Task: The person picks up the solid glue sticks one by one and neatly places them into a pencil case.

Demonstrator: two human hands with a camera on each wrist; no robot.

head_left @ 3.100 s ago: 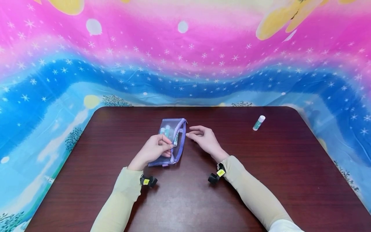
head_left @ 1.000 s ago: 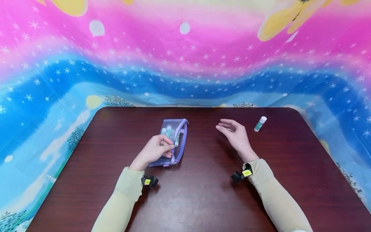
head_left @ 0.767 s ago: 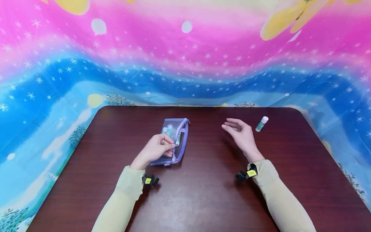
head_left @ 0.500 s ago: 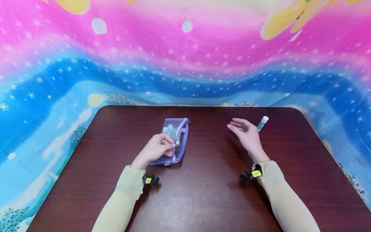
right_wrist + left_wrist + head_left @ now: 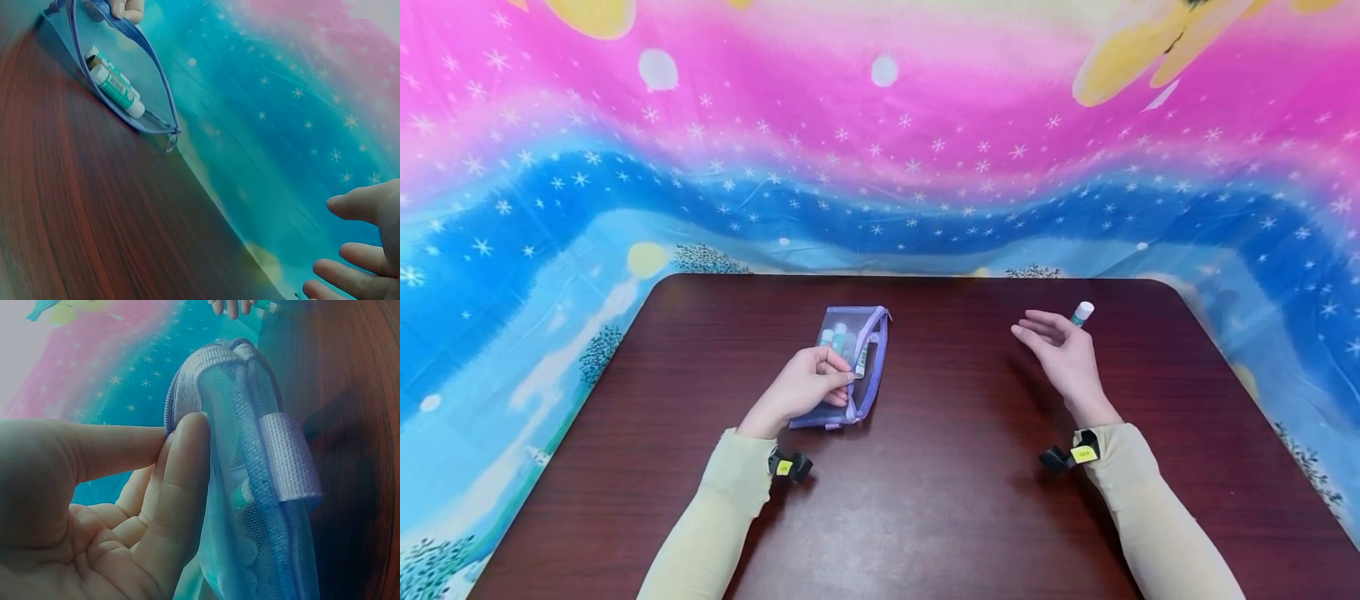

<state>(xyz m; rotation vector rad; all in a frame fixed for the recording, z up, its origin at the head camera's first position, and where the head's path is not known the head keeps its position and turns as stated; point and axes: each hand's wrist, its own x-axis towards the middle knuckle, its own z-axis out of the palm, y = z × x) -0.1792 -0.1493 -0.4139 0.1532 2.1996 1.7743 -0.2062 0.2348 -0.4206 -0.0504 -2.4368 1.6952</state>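
My left hand (image 5: pixel 805 385) pinches the rim of a purple mesh zip pouch (image 5: pixel 854 317) between thumb and fingertips, and the pouch mouth gapes to the right. Several green-and-white glue sticks (image 5: pixel 839 335) lie inside; in the right wrist view, glue sticks (image 5: pixel 119 92) show through the opening. In the left wrist view the pinched rim (image 5: pixel 206 362) is seen close up. Over the right side of the table, my right hand (image 5: pixel 1066 354) has its fingers apart and holds nothing. Just behind it is a single glue stick (image 5: pixel 1082 313), its lower part hidden by the hand.
Dark reddish-brown wood tabletop (image 5: pixel 925 483) lies under both hands. A printed cloth (image 5: pixel 880 167) in pink and blue hangs behind and beside the table. Each wrist carries a black camera mount (image 5: pixel 790 467) on its strap.
My right hand has moved from beside the pouch mouth rightward to the lone glue stick, now partly covering it. The left hand keeps its pinch, and the pouch stays in place.
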